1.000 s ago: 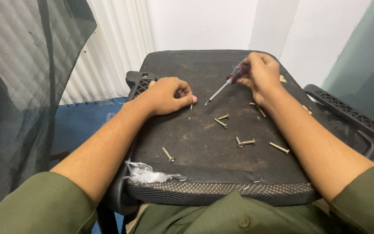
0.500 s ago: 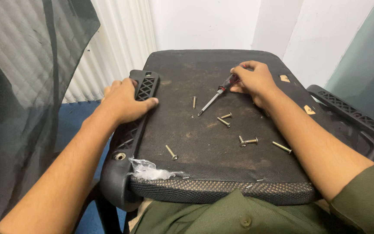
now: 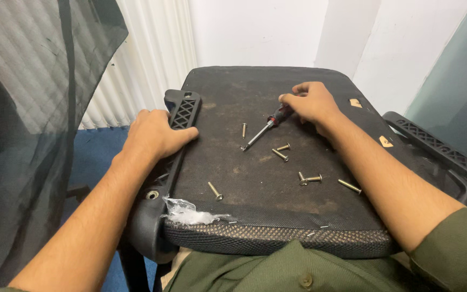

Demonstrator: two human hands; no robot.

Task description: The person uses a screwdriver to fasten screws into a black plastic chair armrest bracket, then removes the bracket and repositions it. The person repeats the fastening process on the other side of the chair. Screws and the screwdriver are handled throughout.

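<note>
A black chair seat [image 3: 255, 178] lies upside down across my lap. My left hand [image 3: 155, 132] grips the black plastic armrest [image 3: 182, 108] at the seat's left edge. My right hand [image 3: 312, 103] rests on the seat and holds the red and black handle of a screwdriver [image 3: 265, 128], whose shaft lies flat and points toward me. Several brass-coloured screws lie loose on the seat: one [image 3: 244, 130] beside the screwdriver tip, one [image 3: 215, 191] near the front, others [image 3: 309, 178] to the right.
A second black armrest [image 3: 439, 154] sticks out at the right. A torn scrap of clear plastic [image 3: 187, 212] hangs at the seat's front left corner. A mesh chair back [image 3: 33, 108] stands at the left, white walls behind, blue floor below.
My left hand has left the seat's middle and moved left onto the armrest. My right hand has lowered the screwdriver until it lies flat on the seat.
</note>
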